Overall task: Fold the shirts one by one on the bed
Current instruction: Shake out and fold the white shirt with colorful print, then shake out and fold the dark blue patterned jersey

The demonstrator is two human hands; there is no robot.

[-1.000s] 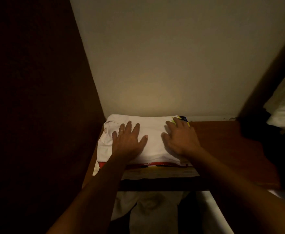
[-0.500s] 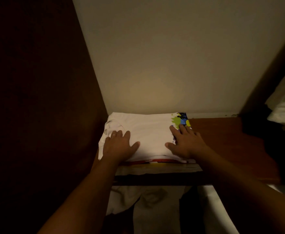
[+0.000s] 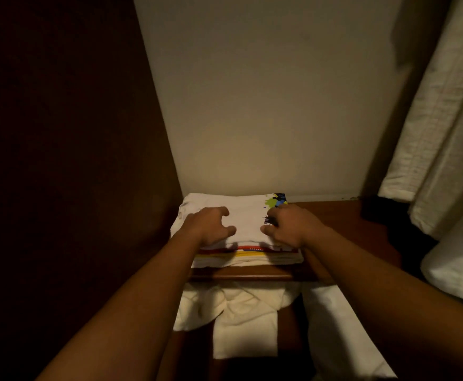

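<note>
Your folded white cotton shirt with the paint-splash print tops the stack on the reddish wooden tabletop; your left hand and right hand rest on it with fingers curled, whether pinching cloth I cannot tell; dragging outward could slide the stack off the tabletop's front edge.

A dim corner with a wall, a shelf and a curtain

A plain cream wall fills the middle. On the left stands a big dark brown panel. A brown wooden shelf sits low down against the wall. A pale curtain hangs on the right. Under the shelf lies some crumpled white cloth. A dark shape sits by the curtain; what it is cannot be told.
</note>
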